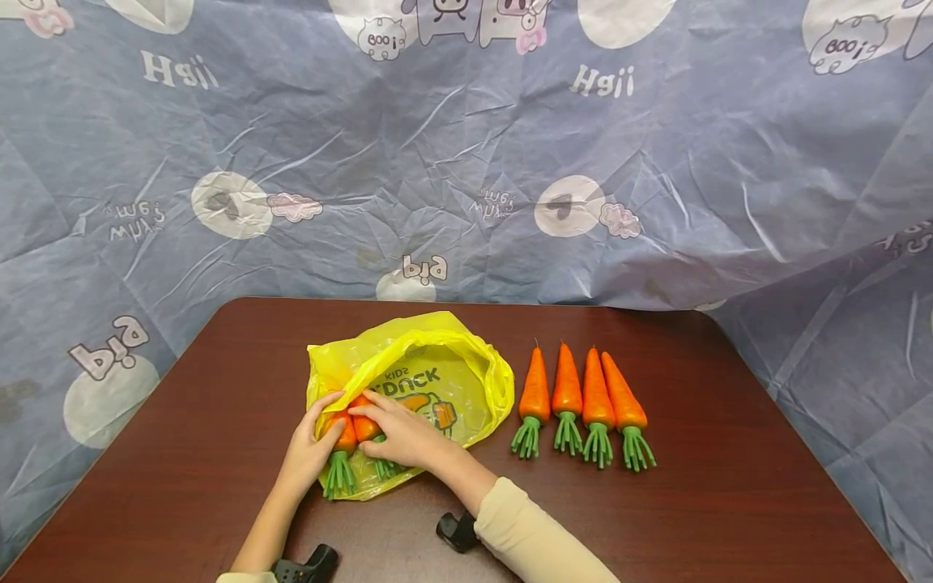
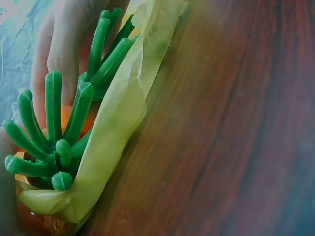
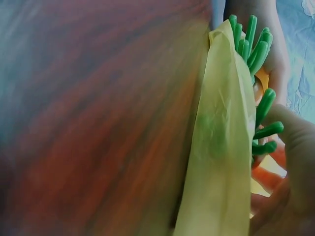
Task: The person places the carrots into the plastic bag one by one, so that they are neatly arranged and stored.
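Near left, at the yellow bag (image 1: pixel 501 385), the left hand (image 1: pixel 309 450), fingers half-spread, grips one carrot (image 1: pixel 342 440); the right hand (image 1: pixel 408 437) similarly grips a second carrot (image 1: pixel 366 428). The bag hides both far tips.

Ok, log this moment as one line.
left hand: holds carrot at mouth of yellow bag | right hand: holds second carrot beside it | four more carrots: on table, right of bag

Six carrots (image 1: pixel 535 387), two hands (image 1: pixel 408 433), two black wrist devices (image 1: pixel 457 532) — and one yellow bag (image 1: pixel 401 330), one table (image 1: pixel 692 502).
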### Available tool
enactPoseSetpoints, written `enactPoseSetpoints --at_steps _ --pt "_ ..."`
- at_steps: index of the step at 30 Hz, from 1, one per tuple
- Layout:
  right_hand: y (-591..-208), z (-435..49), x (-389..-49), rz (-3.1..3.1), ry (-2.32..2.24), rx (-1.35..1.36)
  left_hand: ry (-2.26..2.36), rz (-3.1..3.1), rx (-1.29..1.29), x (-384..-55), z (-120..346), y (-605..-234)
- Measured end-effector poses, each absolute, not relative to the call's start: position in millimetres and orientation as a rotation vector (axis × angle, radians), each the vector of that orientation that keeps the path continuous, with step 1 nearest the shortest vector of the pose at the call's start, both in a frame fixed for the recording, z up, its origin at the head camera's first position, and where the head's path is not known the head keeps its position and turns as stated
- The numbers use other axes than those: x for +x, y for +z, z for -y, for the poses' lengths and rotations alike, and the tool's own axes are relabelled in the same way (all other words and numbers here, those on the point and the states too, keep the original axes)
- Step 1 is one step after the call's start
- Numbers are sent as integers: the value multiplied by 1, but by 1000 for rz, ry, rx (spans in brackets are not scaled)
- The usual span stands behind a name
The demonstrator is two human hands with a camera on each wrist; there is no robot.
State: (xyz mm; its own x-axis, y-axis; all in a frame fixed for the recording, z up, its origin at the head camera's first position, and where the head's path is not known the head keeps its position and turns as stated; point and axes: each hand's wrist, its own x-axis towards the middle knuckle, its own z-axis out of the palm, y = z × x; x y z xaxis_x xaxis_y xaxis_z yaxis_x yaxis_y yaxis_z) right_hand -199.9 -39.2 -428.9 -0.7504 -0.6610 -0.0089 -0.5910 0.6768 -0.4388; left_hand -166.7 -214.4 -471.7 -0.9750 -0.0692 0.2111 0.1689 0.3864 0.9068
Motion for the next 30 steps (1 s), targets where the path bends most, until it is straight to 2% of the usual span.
enactPoseSetpoints --at_steps 30 --pt "-386 -3 -194 -2930 -776 -1020 -1641 2426 -74 -166 214 -472"
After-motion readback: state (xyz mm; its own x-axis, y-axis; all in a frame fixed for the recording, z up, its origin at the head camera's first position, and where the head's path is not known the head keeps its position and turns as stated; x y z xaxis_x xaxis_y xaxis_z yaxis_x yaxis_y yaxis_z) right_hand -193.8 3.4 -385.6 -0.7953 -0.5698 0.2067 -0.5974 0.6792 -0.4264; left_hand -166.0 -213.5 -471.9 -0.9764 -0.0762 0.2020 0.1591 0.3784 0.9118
